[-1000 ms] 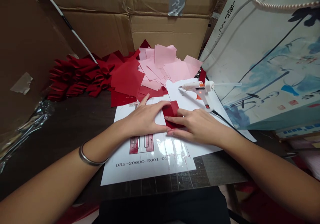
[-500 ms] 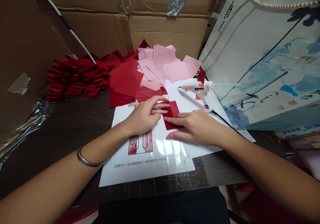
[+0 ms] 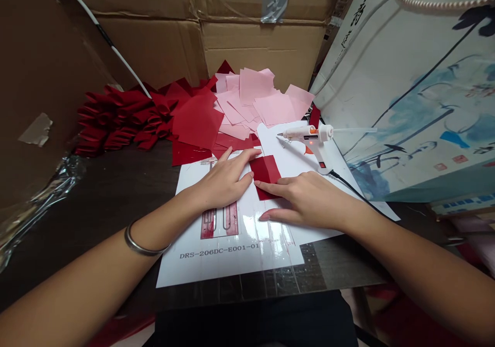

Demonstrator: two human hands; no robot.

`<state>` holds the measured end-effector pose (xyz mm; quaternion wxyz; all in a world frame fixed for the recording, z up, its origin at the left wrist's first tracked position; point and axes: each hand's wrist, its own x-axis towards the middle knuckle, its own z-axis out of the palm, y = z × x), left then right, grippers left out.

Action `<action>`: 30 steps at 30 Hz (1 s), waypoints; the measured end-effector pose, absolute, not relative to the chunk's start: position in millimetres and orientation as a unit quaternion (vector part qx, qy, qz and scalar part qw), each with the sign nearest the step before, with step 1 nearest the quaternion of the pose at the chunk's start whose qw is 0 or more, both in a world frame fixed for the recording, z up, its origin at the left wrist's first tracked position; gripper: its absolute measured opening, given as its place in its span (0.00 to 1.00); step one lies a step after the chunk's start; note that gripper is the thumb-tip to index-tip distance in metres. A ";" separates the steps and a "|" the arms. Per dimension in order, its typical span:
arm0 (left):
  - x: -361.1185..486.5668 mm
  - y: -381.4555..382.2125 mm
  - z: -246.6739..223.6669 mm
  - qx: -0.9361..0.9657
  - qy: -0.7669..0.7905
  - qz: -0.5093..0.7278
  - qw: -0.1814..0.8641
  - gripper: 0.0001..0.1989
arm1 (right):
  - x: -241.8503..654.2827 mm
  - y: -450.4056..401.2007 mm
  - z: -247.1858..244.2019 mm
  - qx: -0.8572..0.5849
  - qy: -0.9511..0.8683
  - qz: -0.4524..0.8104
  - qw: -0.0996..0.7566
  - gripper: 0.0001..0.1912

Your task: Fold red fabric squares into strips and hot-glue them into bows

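Observation:
A dark red fabric-like rectangle lies flat on the white sheets in front of me. My right hand rests over its lower right part, index finger stretched across it and thumb apart on the paper. At its left edge is my left hand, fingers spread, with the thumb tip close to the rectangle or touching it. Under my left hand is a printed sheet, partly covered by the hand. A white glue gun with a clear glue stick lies beyond my right hand.
Loose red pieces and pink pieces are heaped at the back. Folded red loops are piled at the back left. Cardboard rises behind; a painted white panel stands at the right. A black cord runs from the glue gun.
My left hand's fingers have lifted and spread, drawing off the red rectangle and uncovering its upper left part. My right hand has stayed in place. The view has shifted slightly.

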<state>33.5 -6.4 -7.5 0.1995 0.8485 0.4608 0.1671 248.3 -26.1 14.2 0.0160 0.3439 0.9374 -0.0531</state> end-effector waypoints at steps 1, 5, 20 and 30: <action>33.6 -6.5 -7.4 0.855 0.450 0.168 0.196 0.22 | 248.1 -26.6 13.9 0.342 0.938 -0.052 0.015 0.34; 34.4 -6.3 -9.5 0.875 0.418 0.157 0.186 0.17 | 244.1 -30.8 11.4 0.350 0.936 -0.031 0.005 0.32; 37.5 -9.0 -14.5 0.903 0.395 0.123 0.115 0.19 | 285.5 -6.3 38.7 0.660 0.749 0.048 -0.030 0.34; 33.5 -8.5 -10.3 0.914 0.388 0.115 0.042 0.20 | 301.5 14.1 25.9 0.682 0.726 0.063 -0.053 0.35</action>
